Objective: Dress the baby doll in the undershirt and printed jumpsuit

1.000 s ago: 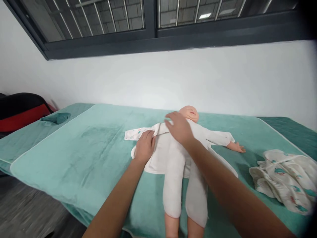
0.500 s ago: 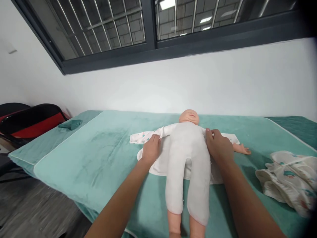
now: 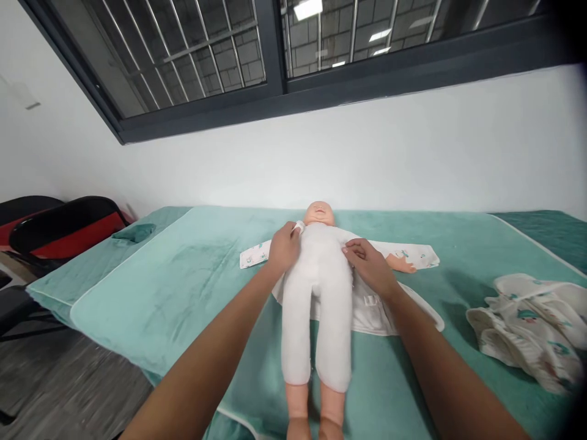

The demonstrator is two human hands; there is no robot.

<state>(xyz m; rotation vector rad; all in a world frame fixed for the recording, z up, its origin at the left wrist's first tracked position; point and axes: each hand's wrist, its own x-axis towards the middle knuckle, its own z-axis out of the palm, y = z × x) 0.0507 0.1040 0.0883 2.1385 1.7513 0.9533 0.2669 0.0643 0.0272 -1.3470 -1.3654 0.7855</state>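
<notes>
2 bare forearms (image 3: 202,348) taper toward a bare left hand (image 3: 284,247) and bare right hand (image 3: 369,263).

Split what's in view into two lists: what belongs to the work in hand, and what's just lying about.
In use:
- doll, on its back
- white garment, spread beneath the doll
- left hand, at the doll's shoulder
- right hand, by its side
- green mat, underneath

Lying about, it seems:
- crumpled printed cloth, off to the right
- black-and-red chairs

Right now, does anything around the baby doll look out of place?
Mildly: the printed white cloth lies heaped and crumpled at right, whereas the white baby shirt is spread out beneath the baby doll.
</notes>
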